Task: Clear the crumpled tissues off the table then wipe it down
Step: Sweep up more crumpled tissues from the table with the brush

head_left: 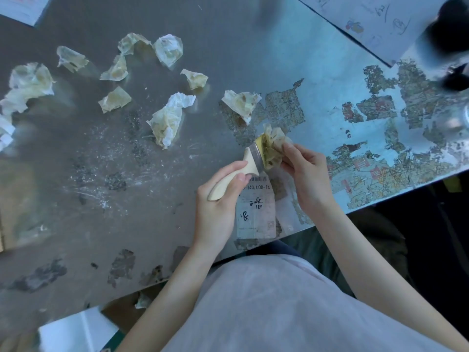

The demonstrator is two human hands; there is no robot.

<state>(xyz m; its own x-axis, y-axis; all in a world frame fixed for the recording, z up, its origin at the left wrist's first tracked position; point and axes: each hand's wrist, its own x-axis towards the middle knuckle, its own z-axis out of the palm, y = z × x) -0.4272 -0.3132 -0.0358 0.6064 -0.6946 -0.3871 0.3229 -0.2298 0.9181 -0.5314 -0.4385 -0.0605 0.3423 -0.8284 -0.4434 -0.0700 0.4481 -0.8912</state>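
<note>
I judge the job barely begun: the table (228, 47) is not yet wiped and crumpled tissues (167, 120) lie scattered beyond and to the left of my hands, the nearest just beyond my right hand. My left hand (220, 196) is wrapped round the handle of a brush (251, 163). My right hand (304, 174) pinches one tissue (275, 141) against the bristles, so that one sits between my hands, off the table.

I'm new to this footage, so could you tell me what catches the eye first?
At the centre, the left hand grips a brush while the right hand pinches a tissue round its bristles. Stained crumpled tissues lie scattered upper left on the table.
</note>
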